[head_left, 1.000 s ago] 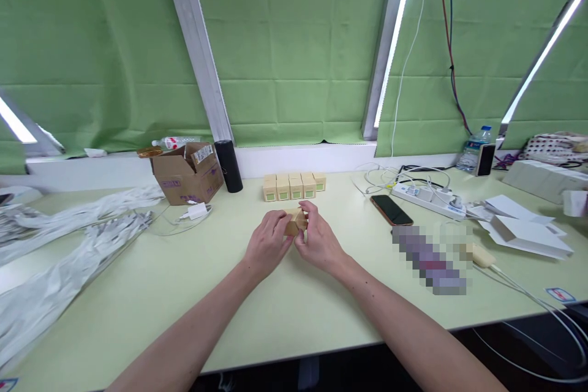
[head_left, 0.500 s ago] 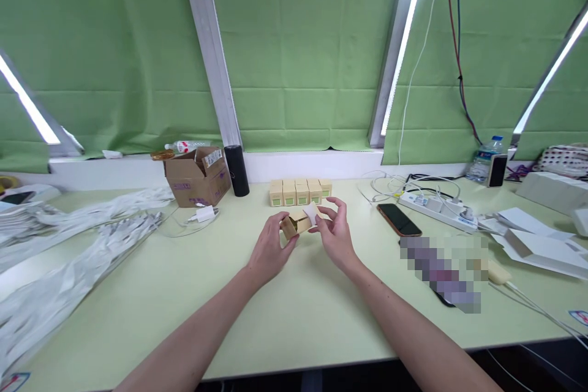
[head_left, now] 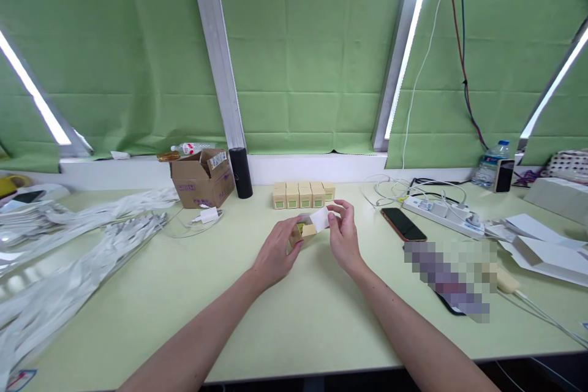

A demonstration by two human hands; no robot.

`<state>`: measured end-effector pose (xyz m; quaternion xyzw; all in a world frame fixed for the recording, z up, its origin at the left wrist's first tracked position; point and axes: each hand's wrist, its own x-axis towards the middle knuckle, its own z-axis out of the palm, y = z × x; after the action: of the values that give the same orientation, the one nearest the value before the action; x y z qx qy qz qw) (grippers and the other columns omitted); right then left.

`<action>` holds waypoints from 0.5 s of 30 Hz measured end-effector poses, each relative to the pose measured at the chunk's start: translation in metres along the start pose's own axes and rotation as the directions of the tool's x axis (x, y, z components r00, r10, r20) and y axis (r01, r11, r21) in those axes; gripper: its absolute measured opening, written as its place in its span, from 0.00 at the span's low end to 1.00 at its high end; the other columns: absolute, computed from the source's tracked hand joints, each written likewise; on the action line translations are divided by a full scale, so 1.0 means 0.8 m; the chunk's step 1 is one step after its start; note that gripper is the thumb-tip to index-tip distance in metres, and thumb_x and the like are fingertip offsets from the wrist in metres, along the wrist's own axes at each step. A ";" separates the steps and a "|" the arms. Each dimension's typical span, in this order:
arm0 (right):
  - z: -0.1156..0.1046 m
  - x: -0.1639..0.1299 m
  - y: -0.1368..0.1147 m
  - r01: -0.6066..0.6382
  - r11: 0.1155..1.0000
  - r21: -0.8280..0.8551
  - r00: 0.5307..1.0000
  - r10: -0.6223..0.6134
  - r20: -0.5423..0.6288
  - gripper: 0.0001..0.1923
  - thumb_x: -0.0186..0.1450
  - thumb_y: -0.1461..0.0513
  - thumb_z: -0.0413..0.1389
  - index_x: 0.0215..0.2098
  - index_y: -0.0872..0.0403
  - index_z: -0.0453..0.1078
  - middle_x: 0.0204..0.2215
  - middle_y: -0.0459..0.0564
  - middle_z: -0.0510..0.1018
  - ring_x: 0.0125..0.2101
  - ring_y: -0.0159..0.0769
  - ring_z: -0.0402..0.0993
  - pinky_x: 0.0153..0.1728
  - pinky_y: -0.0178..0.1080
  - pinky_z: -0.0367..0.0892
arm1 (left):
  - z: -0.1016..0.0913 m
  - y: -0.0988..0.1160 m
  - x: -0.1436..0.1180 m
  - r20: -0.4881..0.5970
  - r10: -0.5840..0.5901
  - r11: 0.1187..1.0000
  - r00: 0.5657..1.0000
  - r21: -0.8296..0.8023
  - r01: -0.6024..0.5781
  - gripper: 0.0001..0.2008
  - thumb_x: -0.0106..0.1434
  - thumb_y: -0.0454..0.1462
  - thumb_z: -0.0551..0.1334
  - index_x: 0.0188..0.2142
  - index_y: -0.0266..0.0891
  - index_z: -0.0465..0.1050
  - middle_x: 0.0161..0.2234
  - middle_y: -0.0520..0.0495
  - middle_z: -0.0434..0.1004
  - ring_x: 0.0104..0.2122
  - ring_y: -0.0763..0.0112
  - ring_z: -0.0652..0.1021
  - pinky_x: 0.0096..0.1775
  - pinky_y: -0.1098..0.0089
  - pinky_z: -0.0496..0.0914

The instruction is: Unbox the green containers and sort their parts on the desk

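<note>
Single view from the head, facing forward and down.
It looks over both hands [head_left: 275, 254], quite near, across the table [head_left: 184, 278] toward the green blinds [head_left: 312, 49].

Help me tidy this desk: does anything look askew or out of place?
The rightmost tan box sits farther back than the four tan boxes beside it, breaking their line. At left, white strips sprawl in untidy bundles.

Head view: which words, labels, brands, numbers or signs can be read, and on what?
None legible.
Brown cardboard box: purple print, white label, blurred.
Small tan cardboard boxes: green labels, too small.
Clear plastic bottle, red label: blurred.
Clear plastic bottle, blue cap: label blurred.
White and blue sticker, pale green table: unreadable.
</note>
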<state>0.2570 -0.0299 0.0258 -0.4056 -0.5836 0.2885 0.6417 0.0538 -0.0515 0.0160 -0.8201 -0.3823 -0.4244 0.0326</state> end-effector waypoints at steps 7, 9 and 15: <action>-0.012 0.006 0.003 0.399 0.856 -0.329 0.904 -0.427 -0.016 0.22 0.65 0.70 0.47 0.55 0.50 0.68 0.52 0.58 0.75 0.57 0.48 0.71 0.57 0.58 0.70 | 0.007 -0.005 -0.004 0.041 -0.004 1.000 0.999 0.026 0.002 0.40 0.69 0.32 0.63 0.74 0.48 0.46 0.56 0.39 0.77 0.55 0.55 0.77 0.56 0.48 0.76; -0.014 0.005 0.005 0.544 0.758 -0.360 0.832 -0.544 0.113 0.26 0.62 0.73 0.47 0.54 0.49 0.71 0.50 0.56 0.78 0.57 0.49 0.73 0.59 0.60 0.67 | 0.009 -0.006 -0.005 0.033 -0.001 1.000 0.999 0.027 0.000 0.40 0.69 0.32 0.63 0.75 0.48 0.46 0.56 0.40 0.77 0.55 0.55 0.77 0.55 0.49 0.76; -0.009 -0.003 0.007 0.699 0.641 -0.318 0.712 -0.580 0.397 0.35 0.62 0.76 0.46 0.63 0.47 0.66 0.50 0.50 0.83 0.46 0.42 0.82 0.63 0.61 0.61 | 0.011 -0.007 -0.004 -0.040 0.022 0.999 0.999 0.042 -0.020 0.40 0.68 0.30 0.62 0.74 0.48 0.47 0.55 0.39 0.77 0.54 0.55 0.78 0.54 0.50 0.77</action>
<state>0.2640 -0.0306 0.0196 -0.2649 -0.8173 -0.0512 0.5091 0.0547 -0.0459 0.0069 -0.8144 -0.3818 -0.4326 0.0617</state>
